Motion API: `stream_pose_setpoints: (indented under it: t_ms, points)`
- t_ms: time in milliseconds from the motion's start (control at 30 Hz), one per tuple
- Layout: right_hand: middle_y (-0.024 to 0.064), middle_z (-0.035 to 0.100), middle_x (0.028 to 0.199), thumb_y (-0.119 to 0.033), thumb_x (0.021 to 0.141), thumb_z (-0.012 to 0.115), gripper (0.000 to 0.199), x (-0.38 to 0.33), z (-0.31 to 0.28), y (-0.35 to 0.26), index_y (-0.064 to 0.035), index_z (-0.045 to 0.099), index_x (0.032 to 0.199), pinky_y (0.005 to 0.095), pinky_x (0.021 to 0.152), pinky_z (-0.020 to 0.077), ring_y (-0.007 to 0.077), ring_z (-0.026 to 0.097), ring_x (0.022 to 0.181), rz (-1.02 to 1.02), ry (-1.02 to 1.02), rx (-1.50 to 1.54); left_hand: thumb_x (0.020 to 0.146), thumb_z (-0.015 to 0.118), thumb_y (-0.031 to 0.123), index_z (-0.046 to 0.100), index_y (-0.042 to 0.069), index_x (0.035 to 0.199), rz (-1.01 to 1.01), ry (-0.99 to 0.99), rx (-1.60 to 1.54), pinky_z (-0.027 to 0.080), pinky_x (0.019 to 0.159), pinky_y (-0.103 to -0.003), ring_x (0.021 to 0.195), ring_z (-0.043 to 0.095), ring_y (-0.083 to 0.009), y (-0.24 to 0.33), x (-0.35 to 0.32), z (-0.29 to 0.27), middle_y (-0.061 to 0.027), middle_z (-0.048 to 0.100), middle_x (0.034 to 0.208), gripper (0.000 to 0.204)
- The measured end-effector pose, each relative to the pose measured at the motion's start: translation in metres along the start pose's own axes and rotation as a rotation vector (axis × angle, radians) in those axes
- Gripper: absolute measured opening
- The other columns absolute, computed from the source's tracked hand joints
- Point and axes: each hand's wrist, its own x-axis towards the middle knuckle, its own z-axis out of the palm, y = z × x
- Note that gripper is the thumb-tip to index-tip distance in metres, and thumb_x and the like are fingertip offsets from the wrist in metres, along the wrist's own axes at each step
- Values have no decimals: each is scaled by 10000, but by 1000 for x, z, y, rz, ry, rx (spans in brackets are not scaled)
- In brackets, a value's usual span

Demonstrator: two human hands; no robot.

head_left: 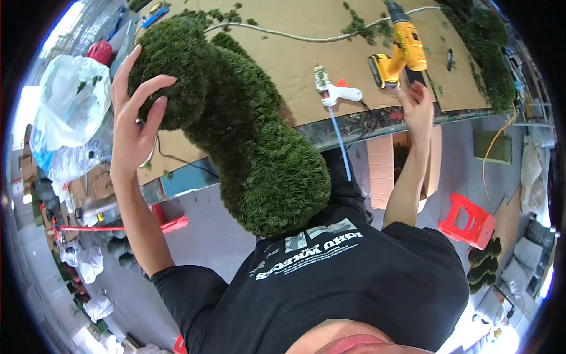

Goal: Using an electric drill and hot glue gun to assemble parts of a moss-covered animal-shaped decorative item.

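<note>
A long, bulky topiary shape (253, 141) covered in dark green artificial grass leans from the tabletop down against my black shirt. My left hand (137, 109) grips its upper left end, with the thumb and fingers bent around the side. Over the table's near edge at the right is my right hand (417, 109). Its fingers are loosely bent with the thumb apart, and nothing shows between them. Just beyond it are a yellow cordless drill (407, 50) and a dark flat strip (416, 76). A white hot glue gun (339, 93) with a blue glue stick (340, 144) lies left of that hand.
A white cable (289, 38) crosses the brown board-topped table (295, 65), among scattered green clippings (359, 26). An open cardboard box (382, 171) stands below the table's edge. A red plastic stool (467, 222) is at the right. Clear plastic bags (73, 106) hang at the left.
</note>
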Motion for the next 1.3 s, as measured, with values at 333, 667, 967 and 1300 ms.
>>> stream_pose_setpoints:
  t_ms: [333, 667, 967, 1300]
  points:
    - [-22, 597, 725, -151, 944, 726, 222, 125, 52, 3, -57, 662, 1135, 264, 596, 503, 85, 567, 612, -94, -111, 476, 902, 675, 44, 731, 192, 1200, 65, 59, -17, 274, 1217, -486, 1485, 362, -390, -3, 2, 6, -160, 401, 1616, 337]
    - [2, 645, 771, -30, 942, 659, 276, 1, 2, -208, -29, 701, 1215, 228, 608, 483, 75, 599, 636, -462, -615, 267, 909, 670, 89, 664, 149, 1236, 12, -28, -63, 235, 1202, -568, 1479, 284, -471, -3, -9, -8, -251, 347, 1578, 332]
    - [75, 728, 909, -144, 809, 788, 434, -46, 19, -283, 15, 678, 1197, 266, 750, 527, 99, 662, 792, -846, -955, 36, 954, 636, 91, 680, 190, 1233, 94, 91, 78, 301, 1198, -472, 1477, 353, -370, -10, -7, 8, -154, 410, 1581, 300]
    - [105, 723, 917, -95, 767, 807, 480, -48, 29, -285, 12, 672, 1215, 293, 754, 535, 172, 692, 764, -877, -913, -7, 887, 666, 104, 668, 169, 1238, 8, -20, -74, 230, 1201, -567, 1439, 323, -471, 2, -7, -7, -246, 371, 1544, 357]
